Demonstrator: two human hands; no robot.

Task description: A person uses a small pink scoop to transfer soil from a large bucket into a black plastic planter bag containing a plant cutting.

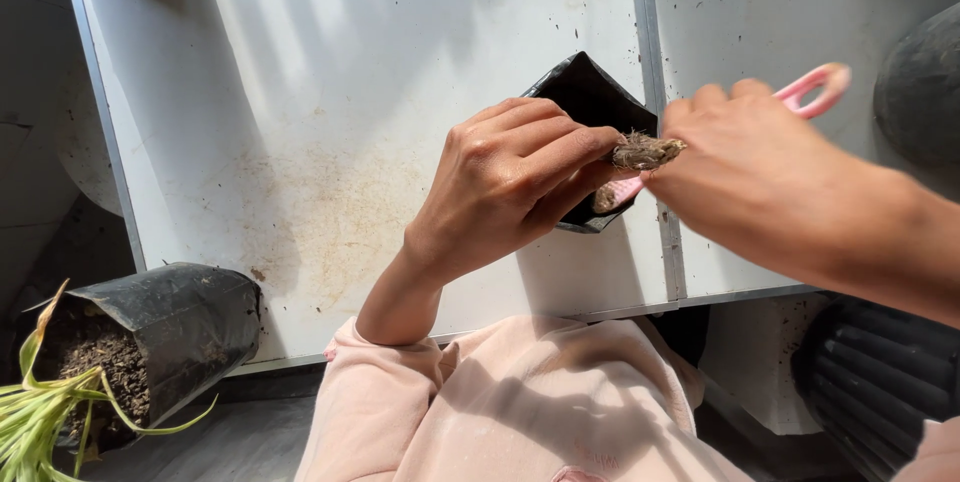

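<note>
My left hand (510, 182) grips the rim of a small black plastic grow bag (585, 97) that stands on the white table (300, 122). My right hand (750, 167) holds a pink tool with a looped handle (815, 87). A clump of brown fibrous material (645, 152) sits at the tool's front end, over the bag's opening, right at my left fingertips. Most of the bag is hidden behind my left hand.
A black grow bag with soil (165, 327) and a green-leaved plant (40, 412) sits at the lower left, off the table edge. Dark round pots are at the right (920, 82) and lower right (875, 382). A metal seam (655, 142) splits the tabletop.
</note>
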